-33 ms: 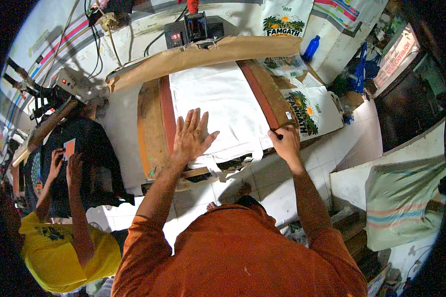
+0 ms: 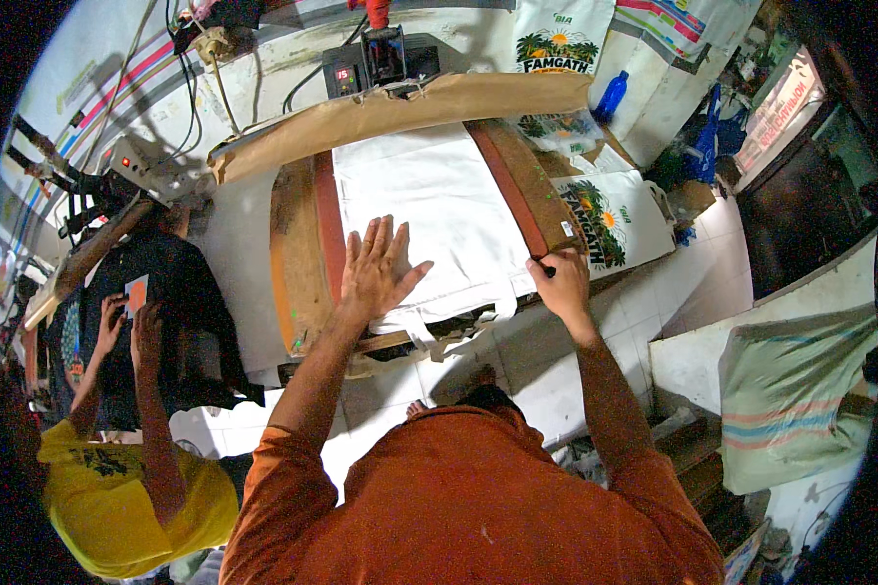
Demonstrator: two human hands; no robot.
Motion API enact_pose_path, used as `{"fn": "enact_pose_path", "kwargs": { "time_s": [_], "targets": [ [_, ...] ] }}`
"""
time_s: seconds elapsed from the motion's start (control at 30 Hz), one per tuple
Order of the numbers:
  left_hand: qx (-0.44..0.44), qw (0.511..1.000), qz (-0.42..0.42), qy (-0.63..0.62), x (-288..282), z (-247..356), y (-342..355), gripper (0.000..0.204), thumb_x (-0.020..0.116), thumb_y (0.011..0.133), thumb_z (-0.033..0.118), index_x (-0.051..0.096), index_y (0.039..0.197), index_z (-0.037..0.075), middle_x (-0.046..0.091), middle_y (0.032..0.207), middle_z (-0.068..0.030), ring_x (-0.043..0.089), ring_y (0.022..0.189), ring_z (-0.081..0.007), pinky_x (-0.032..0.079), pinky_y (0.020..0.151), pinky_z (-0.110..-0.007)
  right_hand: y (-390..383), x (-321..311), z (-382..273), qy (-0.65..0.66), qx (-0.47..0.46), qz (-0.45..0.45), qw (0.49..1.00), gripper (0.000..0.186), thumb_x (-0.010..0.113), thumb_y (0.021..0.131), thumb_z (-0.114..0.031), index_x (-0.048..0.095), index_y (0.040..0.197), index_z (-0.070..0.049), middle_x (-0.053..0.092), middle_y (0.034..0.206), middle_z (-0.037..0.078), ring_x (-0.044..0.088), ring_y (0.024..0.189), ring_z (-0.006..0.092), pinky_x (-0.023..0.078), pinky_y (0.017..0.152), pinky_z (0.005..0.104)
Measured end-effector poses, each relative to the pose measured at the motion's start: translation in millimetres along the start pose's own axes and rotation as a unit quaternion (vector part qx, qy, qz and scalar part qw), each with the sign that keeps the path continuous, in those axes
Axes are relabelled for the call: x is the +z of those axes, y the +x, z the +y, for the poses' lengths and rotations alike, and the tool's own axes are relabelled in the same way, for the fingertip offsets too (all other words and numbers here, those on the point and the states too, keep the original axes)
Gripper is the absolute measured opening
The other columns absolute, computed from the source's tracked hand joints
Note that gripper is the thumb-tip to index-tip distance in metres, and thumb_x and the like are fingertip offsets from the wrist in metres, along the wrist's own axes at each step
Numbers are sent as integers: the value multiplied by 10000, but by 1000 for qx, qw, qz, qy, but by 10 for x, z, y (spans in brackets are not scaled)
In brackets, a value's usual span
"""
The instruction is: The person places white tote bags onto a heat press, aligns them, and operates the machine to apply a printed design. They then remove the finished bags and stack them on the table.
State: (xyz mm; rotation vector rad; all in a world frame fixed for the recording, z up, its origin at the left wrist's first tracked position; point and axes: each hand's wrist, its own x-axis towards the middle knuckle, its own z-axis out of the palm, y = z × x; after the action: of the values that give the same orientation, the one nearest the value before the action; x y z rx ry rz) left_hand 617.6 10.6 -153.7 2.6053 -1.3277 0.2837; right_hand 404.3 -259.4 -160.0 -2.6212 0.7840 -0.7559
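A blank white tote bag (image 2: 424, 219) lies flat on a reddish-brown pad (image 2: 505, 171) on the lower bed of a heat press, its handles (image 2: 505, 300) hanging toward me over the near edge. My left hand (image 2: 376, 268) rests flat on the bag's lower left part, fingers spread. At the bag's lower right corner my right hand (image 2: 562, 281) is closed, with a small dark thing showing at its fingers; what it is I cannot make out. Right of the pad lies a white bag (image 2: 610, 224) printed with palms and a sun.
Brown paper (image 2: 410, 105) covers the raised press plate behind the bag, below a black control box (image 2: 424, 60). A blue bottle (image 2: 612, 96) stands at back right. To my left, a co-worker in yellow (image 2: 137, 487) holds an orange-and-white card (image 2: 138, 292) over black fabric (image 2: 185, 322).
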Motion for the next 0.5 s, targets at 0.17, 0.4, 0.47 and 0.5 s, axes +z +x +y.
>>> {"fn": "enact_pose_path", "kwargs": {
  "time_s": [0.17, 0.4, 0.47, 0.5],
  "targets": [
    [-100, 992, -72, -2, 88, 201, 360, 869, 430, 951, 653, 400, 1502, -18, 248, 1628, -220, 150, 1534, -377, 76, 1229, -579, 136, -107, -268, -28, -22, -2, 999, 330, 734, 832, -329, 681, 1067, -104, 608, 1095, 169, 546, 1056, 374, 427, 905, 521],
    [-25, 999, -42, -13, 310, 541, 963, 863, 400, 967, 675, 250, 1593, 100, 170, 1656, -205, 96, 1548, -362, 71, 1239, -554, 212, 229, -585, -28, -247, -93, 964, 730, 606, 950, -404, 373, 1496, 21, 378, 1542, 222, 327, 1441, 398, 229, 1187, 539],
    [-25, 998, -61, -2, 289, 529, 969, 918, 413, 939, 717, 250, 1592, 94, 166, 1658, -202, 93, 1549, -356, 65, 1240, -549, 163, 239, -523, -27, -229, -121, 966, 761, 525, 978, -485, 360, 1496, 47, 318, 1585, 220, 241, 1494, 387, 148, 1216, 553],
    [-34, 996, -82, -11, 285, 522, 998, 959, 431, 915, 747, 240, 1596, 98, 166, 1658, -201, 93, 1550, -351, 60, 1237, -560, 156, 230, -499, -25, -221, -143, 965, 775, 489, 987, -510, 342, 1511, 42, 290, 1603, 218, 193, 1515, 371, 115, 1221, 565]
  ]
}}
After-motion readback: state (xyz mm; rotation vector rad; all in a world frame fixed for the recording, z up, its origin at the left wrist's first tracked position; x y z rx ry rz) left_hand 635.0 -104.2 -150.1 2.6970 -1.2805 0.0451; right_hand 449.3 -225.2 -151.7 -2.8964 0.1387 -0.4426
